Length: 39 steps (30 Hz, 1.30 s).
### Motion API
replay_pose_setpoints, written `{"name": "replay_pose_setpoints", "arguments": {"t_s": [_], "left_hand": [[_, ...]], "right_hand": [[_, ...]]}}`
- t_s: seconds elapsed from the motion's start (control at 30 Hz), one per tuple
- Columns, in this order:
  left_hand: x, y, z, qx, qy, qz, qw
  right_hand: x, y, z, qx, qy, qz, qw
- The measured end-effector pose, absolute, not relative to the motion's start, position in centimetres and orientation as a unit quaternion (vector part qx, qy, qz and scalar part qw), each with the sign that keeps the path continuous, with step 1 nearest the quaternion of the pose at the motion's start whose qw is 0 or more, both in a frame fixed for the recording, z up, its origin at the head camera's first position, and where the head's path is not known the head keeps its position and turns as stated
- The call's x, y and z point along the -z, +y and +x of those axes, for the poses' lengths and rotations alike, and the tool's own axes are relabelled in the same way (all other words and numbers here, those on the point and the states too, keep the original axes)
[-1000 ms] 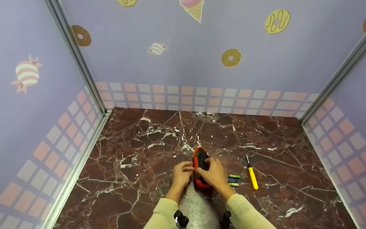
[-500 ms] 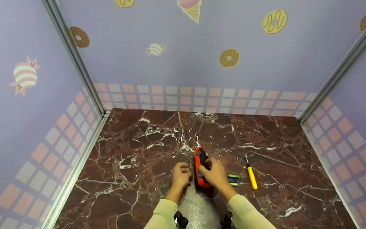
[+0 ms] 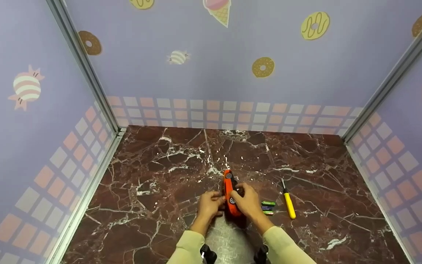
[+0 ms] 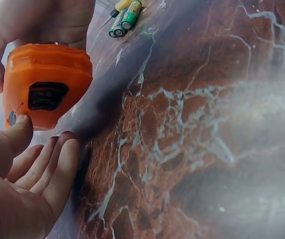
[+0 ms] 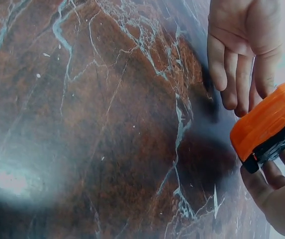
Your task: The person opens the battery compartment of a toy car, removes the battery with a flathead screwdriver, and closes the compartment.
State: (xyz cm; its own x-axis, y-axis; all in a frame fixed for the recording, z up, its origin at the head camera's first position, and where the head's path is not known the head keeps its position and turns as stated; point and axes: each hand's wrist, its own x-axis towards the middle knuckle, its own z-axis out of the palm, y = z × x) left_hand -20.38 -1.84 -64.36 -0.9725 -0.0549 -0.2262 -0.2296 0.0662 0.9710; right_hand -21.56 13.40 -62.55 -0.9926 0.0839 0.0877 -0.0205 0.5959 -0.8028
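Observation:
An orange toy car [image 3: 228,187] with a black underside is tipped on its side, wheels facing up in the head view. My right hand [image 3: 250,201] grips it from the right, thumb near the rear wheel. In the right wrist view, fingers of that hand [image 5: 276,194] lie against the dark underside of the car [image 5: 264,122]. My left hand [image 3: 209,206] is at the car's left side. The left wrist view shows its thumb [image 4: 20,132] at the car's lower edge and its other fingers [image 4: 57,174] loosely extended below.
Several green and dark batteries [image 3: 268,208] lie side by side just right of my right hand. Farther right is a yellow-handled screwdriver [image 3: 289,203], tip pointing away. The marbled brown tabletop [image 3: 152,220] is bounded by patterned walls [image 3: 203,80] at the back and sides.
The car has rolled so its underside faces more to the right and its orange side shows. My left hand drew back from it, then came close again with fingers loosened.

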Motion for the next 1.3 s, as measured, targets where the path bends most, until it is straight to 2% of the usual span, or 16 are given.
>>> {"name": "replay_pose_setpoints", "arguments": {"t_s": [0.33, 0.67, 0.97, 1.3], "left_hand": [[64.6, -1.2, -20.4, -0.691, 0.712, -0.075, 0.100], [64.3, -1.1, -20.1, -0.727, 0.665, -0.105, 0.133], [64.0, -1.2, -19.8, -0.720, 0.672, -0.127, 0.116], [63.6, -1.0, -20.2, -0.699, 0.699, -0.135, 0.069]], "right_hand": [[62.7, 13.4, -21.5, -0.474, -0.879, -0.024, 0.039], [62.4, 13.5, -21.5, -0.469, -0.881, -0.009, 0.056], [62.6, 13.8, -21.4, -0.511, -0.857, 0.000, 0.071], [62.5, 13.9, -21.4, -0.515, -0.854, 0.008, 0.077]]}}
